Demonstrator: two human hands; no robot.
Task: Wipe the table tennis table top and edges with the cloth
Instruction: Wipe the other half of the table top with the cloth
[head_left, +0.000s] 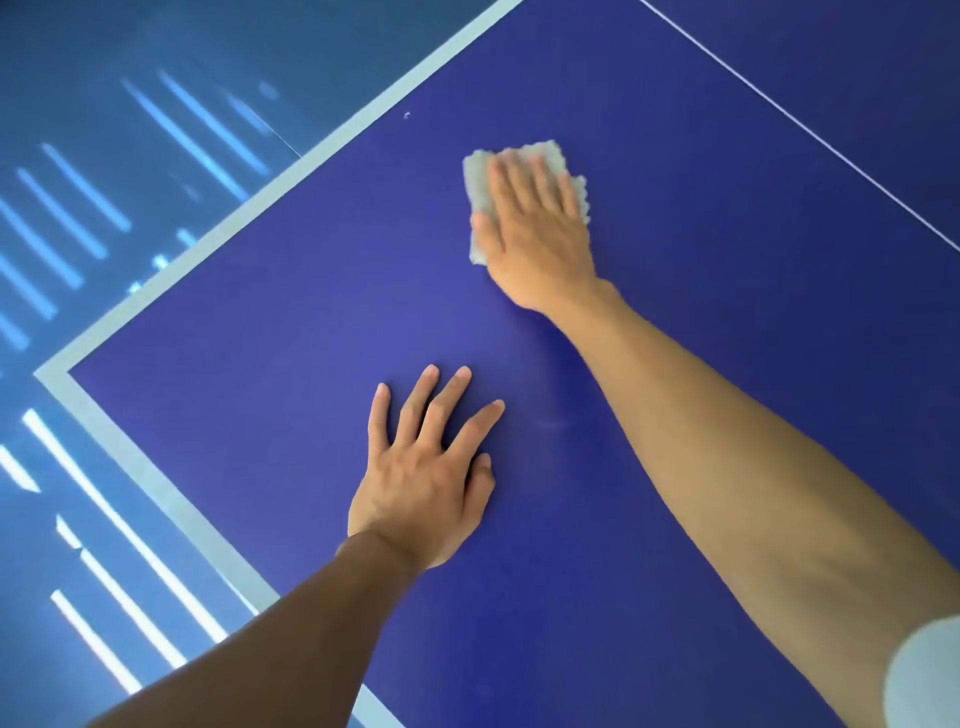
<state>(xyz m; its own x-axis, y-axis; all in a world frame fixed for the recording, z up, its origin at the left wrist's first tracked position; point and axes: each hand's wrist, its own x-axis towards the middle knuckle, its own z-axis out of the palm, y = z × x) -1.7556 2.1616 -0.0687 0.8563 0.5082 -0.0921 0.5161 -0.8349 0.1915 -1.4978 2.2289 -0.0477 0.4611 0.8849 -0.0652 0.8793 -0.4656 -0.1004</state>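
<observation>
The blue table tennis table top (270, 332) fills most of the view, with a pale border stripe (156, 270) along its left and near edges that meets at a corner on the left. A folded whitish cloth (479, 179) lies flat on the top, towards the far side. My right hand (535, 228) presses down on it with fingers flat, covering most of it. My left hand (423, 473) rests palm down on the bare surface nearer to me, fingers spread, holding nothing.
A thin white centre line (810, 130) crosses the top at the upper right. A small white speck (407, 115) sits near the far-left border. Beyond the table's edges lies a glossy blue floor (78, 156) with bright streaks of reflected light.
</observation>
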